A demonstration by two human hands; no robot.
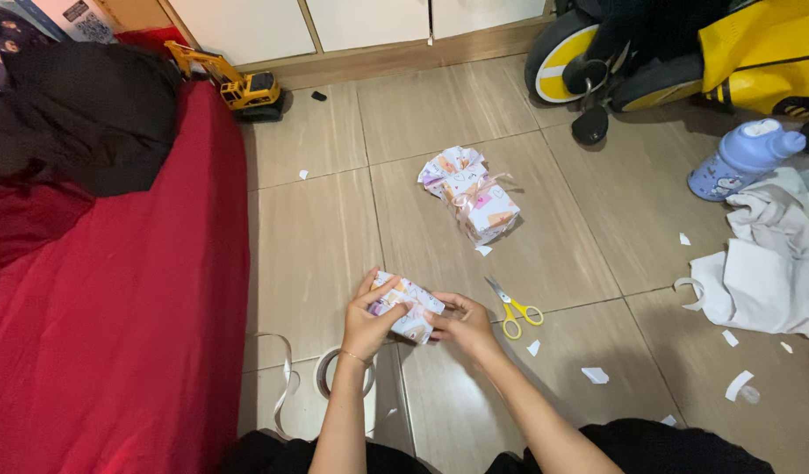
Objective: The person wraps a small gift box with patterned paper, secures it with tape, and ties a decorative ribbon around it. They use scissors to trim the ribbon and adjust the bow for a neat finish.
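Note:
I hold a small box wrapped in pale patterned paper [407, 306] low over the tiled floor. My left hand [369, 320] grips its left side, thumb and fingers pressed on the paper. My right hand [461, 321] holds its right end, fingers folded against the wrap. Beyond it on the floor lies a second wrapped parcel [472, 195] tied with a pale ribbon, its paper fanned out at the top. Yellow-handled scissors [514, 310] rest just right of my right hand. A roll of clear tape [327, 373] lies under my left forearm.
A red mattress [115, 307] fills the left side. A yellow toy excavator [233, 82] sits by the back wall. A blue bottle [745, 156], white cloths [769, 263] and a yellow ride-on toy [685, 53] stand on the right. Paper scraps [595, 375] dot the tiles.

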